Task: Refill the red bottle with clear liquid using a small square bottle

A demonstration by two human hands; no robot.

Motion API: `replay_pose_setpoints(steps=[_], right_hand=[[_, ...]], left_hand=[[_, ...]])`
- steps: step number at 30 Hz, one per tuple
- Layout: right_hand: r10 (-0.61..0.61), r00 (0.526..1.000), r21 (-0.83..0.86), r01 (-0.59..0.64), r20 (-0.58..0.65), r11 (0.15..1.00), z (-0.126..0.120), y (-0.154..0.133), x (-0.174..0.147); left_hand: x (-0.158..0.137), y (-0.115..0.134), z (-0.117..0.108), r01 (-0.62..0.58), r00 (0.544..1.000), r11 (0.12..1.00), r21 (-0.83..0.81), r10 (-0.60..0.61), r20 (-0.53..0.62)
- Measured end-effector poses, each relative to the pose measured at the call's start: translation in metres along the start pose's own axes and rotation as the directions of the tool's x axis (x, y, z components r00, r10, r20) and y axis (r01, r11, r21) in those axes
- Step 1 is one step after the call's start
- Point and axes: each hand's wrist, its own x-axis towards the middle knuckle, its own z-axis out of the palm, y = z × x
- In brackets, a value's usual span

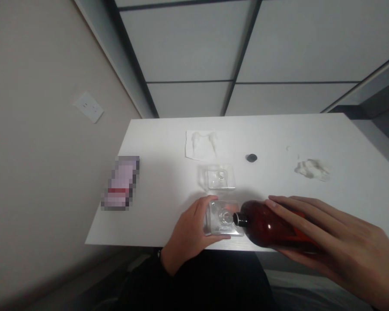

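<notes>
My left hand (189, 229) grips a clear plastic container (218, 222) by its sides near the table's front edge. A round opening shows in the container's top. In my right hand (340, 242) is a dark amber bottle (269, 226), tipped on its side with its black, uncapped neck pointing left over that opening. Whether liquid is running out is too faint to tell. Just behind stands a second clear plastic container (220, 177) with a similar round opening. A small black cap (252, 158) lies on the table beyond the bottle.
On the white table (158, 172) lie a white tissue sheet (202, 145) at the back and a crumpled white tissue (312, 169) to the right. A blurred-out pinkish object (120, 181) rests at the left edge. Behind stand white panels (188, 43); a wall with an outlet (89, 106) is left.
</notes>
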Motion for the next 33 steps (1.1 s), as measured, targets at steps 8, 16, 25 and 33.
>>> replay_pose_setpoints(steps=[8,16,25,33], right_hand=[[0.027,1.0,-0.008,-0.027,0.001,1.0,0.0003,-0.0036,-0.0004],[-0.023,0.999,-0.056,0.022,-0.022,0.998,-0.0008,-0.0006,0.0045],[0.047,0.999,0.014,-0.047,-0.022,0.999,0.0013,-0.0019,-0.0002],[0.066,0.998,0.021,-0.066,-0.01,0.998,-0.0003,-0.0016,-0.0039]], left_hand=[[0.001,-0.0008,0.0014,-0.007,1.0,1.0,0.011,0.007,-0.004],[0.001,0.0029,-0.0005,0.0,1.0,1.0,0.003,0.0,-0.005],[0.0014,0.0006,-0.0002,0.001,1.0,1.0,0.019,-0.001,-0.005],[0.0003,-0.0027,0.0001,-0.004,1.0,1.0,0.019,0.004,-0.001]])
